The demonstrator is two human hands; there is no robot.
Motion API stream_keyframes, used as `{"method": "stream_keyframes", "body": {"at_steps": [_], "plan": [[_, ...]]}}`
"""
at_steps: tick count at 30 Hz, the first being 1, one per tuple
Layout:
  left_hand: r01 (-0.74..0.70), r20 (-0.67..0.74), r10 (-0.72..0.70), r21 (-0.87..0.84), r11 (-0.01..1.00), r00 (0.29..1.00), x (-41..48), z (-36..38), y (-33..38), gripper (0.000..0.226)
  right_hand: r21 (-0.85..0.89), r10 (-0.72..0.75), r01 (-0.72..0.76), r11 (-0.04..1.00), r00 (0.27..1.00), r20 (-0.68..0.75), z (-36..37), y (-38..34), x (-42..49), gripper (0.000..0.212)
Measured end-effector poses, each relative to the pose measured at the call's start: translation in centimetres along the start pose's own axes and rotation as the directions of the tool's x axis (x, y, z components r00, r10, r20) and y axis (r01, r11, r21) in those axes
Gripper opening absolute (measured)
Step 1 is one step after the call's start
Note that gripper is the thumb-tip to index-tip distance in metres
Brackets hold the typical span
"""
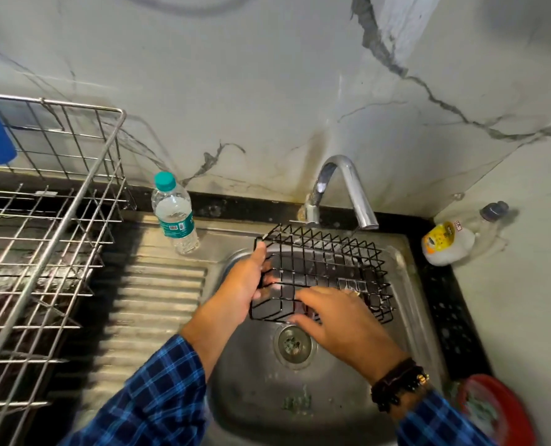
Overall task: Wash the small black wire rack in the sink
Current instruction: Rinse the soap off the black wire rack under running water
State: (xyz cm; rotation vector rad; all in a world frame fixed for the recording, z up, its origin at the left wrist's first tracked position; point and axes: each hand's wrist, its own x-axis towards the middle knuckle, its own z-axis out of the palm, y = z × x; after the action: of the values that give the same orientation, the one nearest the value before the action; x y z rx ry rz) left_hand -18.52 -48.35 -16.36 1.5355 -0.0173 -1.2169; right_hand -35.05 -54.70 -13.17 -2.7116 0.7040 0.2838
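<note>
From my remote seat, the biggest thing I see is the steel sink (267,397), with its ribbed draining board running off to the left. On the counter left of that stands a large steel dish drainer (52,226), well apart from the work.

The wire rack (325,262) is held over the basin, just below the spout of the tap (348,188) and above the drain (295,344). It is a small, oblong, basket-shaped piece of thin black wire. Its floor and walls are an open square grid, and the far rim is bent into a row of zigzag points. The wires look glossy, and I cannot tell whether water is running over them.

The left hand (245,284) grasps the rack's left end, thumb hooked over the top rim. The right hand (338,320) lies released against the near wall, its fingers (303,299) straight and spread on the wires.

A water bottle (176,214) stands at the back of the draining board.
</note>
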Motion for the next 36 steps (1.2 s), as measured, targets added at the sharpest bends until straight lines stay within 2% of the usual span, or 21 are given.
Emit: {"method": "stream_keyframes", "body": {"at_steps": [2,4,6,7,8,9,11,13,14,16,18,21,24,27,30,33,36], "plan": [[-0.004,-0.007,0.004,-0.036,0.999,1.000,-0.5,-0.7,-0.9,0.041,-0.002,-0.010,0.010,1.000,1.000,-0.018,0.9,-0.7,-0.4,0.023],[-0.015,-0.002,0.016,0.017,1.000,1.000,-1.1,-1.1,-1.4,0.042,0.001,-0.011,0.011,1.000,1.000,-0.023,1.5,-1.3,-0.6,0.021],[-0.067,-0.029,0.075,0.209,0.976,0.997,-1.2,-1.5,-2.0,0.044,-0.021,-0.015,0.014,1.000,1.000,-0.017,2.0,-1.5,-0.6,0.020],[-0.123,-0.054,0.150,0.343,0.931,0.987,-1.1,-1.8,-2.5,0.050,-0.040,-0.016,0.016,0.999,1.000,-0.014,2.2,-1.5,-0.6,0.021],[-0.194,-0.080,0.267,0.493,0.848,0.960,-0.9,-2.1,-3.0,0.058,-0.059,-0.021,0.019,0.998,1.000,-0.018,2.2,-1.4,-0.6,0.022],[-0.257,-0.089,0.405,0.645,0.720,0.910,-0.8,-2.3,-3.3,0.063,-0.075,-0.024,0.022,0.997,0.999,-0.021,2.3,-1.3,-0.5,0.022],[-0.322,0.018,0.665,0.885,0.337,0.747,-1.1,-1.9,-2.8,0.059,-0.102,-0.025,0.022,0.994,0.999,-0.023,2.1,-1.1,-0.3,0.022],[-0.420,0.288,0.721,0.908,0.005,0.630,-1.4,-0.9,-1.4,0.047,-0.121,-0.038,0.034,0.992,0.999,-0.028,1.7,-1.0,0.0,0.020],[-0.475,0.400,0.693,0.875,-0.094,0.600,-1.3,-0.3,-0.8,0.040,-0.126,-0.049,0.044,0.991,0.998,-0.034,1.6,-1.0,0.1,0.019],[-0.512,0.501,0.635,0.838,-0.187,0.588,-0.9,1.0,0.0,0.035,-0.131,-0.089,0.084,0.988,0.995,-0.035,1.5,-1.0,0.2,0.015],[-0.518,0.543,0.602,0.822,-0.239,0.585,-0.6,2.5,0.3,0.034,-0.116,-0.132,0.123,0.986,0.988,-0.075,1.7,-0.8,0.2,0.009],[-0.541,0.575,0.588,0.800,-0.259,0.569,-0.4,3.9,0.8,0.030,-0.126,-0.141,0.124,0.984,0.981,-0.136,2.2,-0.4,0.2,0.010],[-0.498,0.539,0.523,0.836,-0.232,0.660,0.1,4.6,0.6,0.031,-0.131,-0.141,0.126,0.983,0.983,-0.113,2.5,0.4,0.0,0.013],[-0.424,0.492,0.418,0.870,-0.251,0.763,-0.1,6.0,-0.2,0.035,-0.152,-0.131,0.112,0.982,0.984,-0.118,2.8,0.8,-0.1,0.028],[-0.461,0.493,0.328,0.870,-0.175,0.806,0.4,6.9,-0.2,0.037,-0.192,-0.139,0.117,0.974,0.985,-0.106,3.4,1.1,-0.3,0.021],[-0.505,0.538,0.270,0.843,-0.186,0.798,1.3,7.5,0.4,0.040,-0.225,-0.139,0.107,0.968,0.981,-0.134,3.7,1.9,-0.3,0.021],[-0.536,0.566,0.319,0.824,-0.184,0.760,1.7,7.8,0.5,0.035,-0.238,-0.108,0.062,0.969,0.977,-0.186,3.3,2.2,-0.1,0.026]]}}
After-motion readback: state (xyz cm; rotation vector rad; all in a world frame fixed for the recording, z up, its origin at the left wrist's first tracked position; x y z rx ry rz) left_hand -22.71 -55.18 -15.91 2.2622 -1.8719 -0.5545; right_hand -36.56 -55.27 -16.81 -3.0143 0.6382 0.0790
